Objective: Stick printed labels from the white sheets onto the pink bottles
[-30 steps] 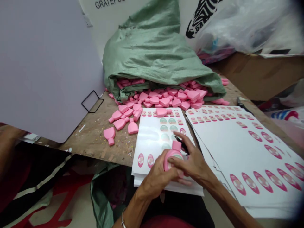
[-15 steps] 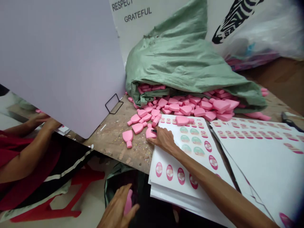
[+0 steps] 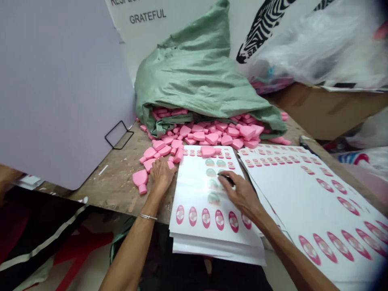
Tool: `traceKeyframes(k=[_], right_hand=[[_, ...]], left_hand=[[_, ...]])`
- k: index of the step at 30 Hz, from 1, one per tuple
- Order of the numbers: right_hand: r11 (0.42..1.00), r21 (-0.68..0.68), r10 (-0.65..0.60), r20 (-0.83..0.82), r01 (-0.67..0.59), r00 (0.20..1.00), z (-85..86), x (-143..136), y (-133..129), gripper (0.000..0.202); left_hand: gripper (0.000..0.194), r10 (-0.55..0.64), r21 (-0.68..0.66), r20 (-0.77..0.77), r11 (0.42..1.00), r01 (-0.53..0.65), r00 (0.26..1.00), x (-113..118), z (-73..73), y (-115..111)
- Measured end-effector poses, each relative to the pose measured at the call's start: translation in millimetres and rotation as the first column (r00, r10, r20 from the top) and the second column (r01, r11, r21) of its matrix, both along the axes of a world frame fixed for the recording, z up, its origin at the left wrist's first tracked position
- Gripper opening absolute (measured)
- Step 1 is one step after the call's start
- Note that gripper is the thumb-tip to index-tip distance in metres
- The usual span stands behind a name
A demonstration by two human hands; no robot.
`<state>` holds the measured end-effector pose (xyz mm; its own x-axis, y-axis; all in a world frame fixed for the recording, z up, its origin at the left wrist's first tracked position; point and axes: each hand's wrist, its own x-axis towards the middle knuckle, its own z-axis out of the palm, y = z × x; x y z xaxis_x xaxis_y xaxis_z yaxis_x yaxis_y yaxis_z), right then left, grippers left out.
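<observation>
My left hand reaches over the left side of the worktable, its fingers curled round a pink bottle. A silver bangle is on that wrist. Over the white sticker sheet is my right hand, closed on a small dark tool whose exact kind I cannot make out. Its tip is beside the round green stickers, and the hand covers part of them. One pink bottle lies across the top of the sheet. Another lies left of my left hand.
A green sack spills a heap of pink bottles behind the sheet. More sticker sheets lie at right. A large pale panel and a black wire stand are at left. Part of a co-worker's arm shows at the left edge.
My left hand has risen from below the table edge, without the bottle it held, to the bottles on the table. My right hand has moved right, from a bottle to the stickers. The view has swung right.
</observation>
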<state>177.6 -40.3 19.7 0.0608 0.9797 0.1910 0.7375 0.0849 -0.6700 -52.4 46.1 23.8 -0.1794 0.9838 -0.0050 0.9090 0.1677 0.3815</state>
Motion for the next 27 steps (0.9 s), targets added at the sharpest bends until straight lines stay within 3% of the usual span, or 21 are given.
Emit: traceKeyframes(k=[2,4,6,7,8,9,11,13,14,15,16,18,24,27], right_hand=[[0.991,-0.059,-0.118,-0.015,0.117,0.993,-5.7,27,-16,0.031],[0.985,-0.082,-0.148,0.026,0.149,0.989,-12.2,40,-29,0.030],[0.996,-0.043,-0.080,0.089,0.084,0.993,-17.6,40,-37,0.026],[0.999,-0.010,-0.037,0.126,0.039,0.991,-19.6,36,-40,0.024],[1.000,0.027,-0.011,0.162,0.007,0.987,-21.4,31,-41,0.022],[0.998,0.064,-0.003,0.197,-0.010,0.980,-23.0,25,-41,0.020],[0.991,0.130,-0.030,0.262,-0.004,0.965,-26.3,14,-40,0.017],[0.983,0.182,-0.064,0.311,0.007,0.948,-29.8,7,-38,0.014],[0.979,0.203,-0.071,0.333,0.002,0.940,-31.7,5,-37,0.013],[0.975,0.221,-0.071,0.356,-0.010,0.932,-33.4,4,-37,0.012],[0.972,0.235,-0.074,0.377,-0.019,0.923,-35.0,3,-37,0.011],[0.968,0.251,-0.081,0.410,-0.028,0.908,-37.6,2,-38,0.011],[0.978,0.206,-0.053,0.415,-0.037,0.908,-38.7,4,-38,0.014],[0.980,0.186,-0.012,0.389,-0.066,0.921,-37.1,7,-36,0.013]], left_hand=[[0.041,0.005,-0.018,0.027,1.000,-0.005,1.000,1,1.0,-2],[0.039,0.014,-0.010,0.040,1.000,-0.013,0.999,0,1.4,-9],[0.040,0.048,0.038,0.257,0.997,-0.060,0.965,-1,1.0,-19],[0.039,0.056,0.053,0.407,0.995,-0.085,0.912,-1,0.8,-25],[0.037,0.058,0.045,0.573,0.994,-0.103,0.817,0,0.9,-33],[0.035,0.063,0.007,0.737,0.995,-0.101,0.673,2,1.3,-42],[0.032,0.137,-0.146,0.941,0.989,0.005,0.310,10,3.3,-62],[0.034,0.293,-0.279,0.955,0.944,0.176,-0.055,21,6.5,-82],[0.036,0.363,-0.315,0.913,0.917,0.245,-0.185,27,8.1,-90],[0.038,0.403,-0.333,0.883,0.899,0.285,-0.241,33,9.4,-98],[0.040,0.414,-0.335,0.873,0.893,0.299,-0.257,38,10.2,-104],[0.041,0.369,-0.302,0.904,0.910,0.284,-0.219,46,9.3,-112],[0.050,0.167,-0.164,0.986,0.951,0.262,0.011,55,-12.0,-117],[0.053,0.098,-0.135,0.982,0.962,0.235,0.162,57,-20.7,-117]])
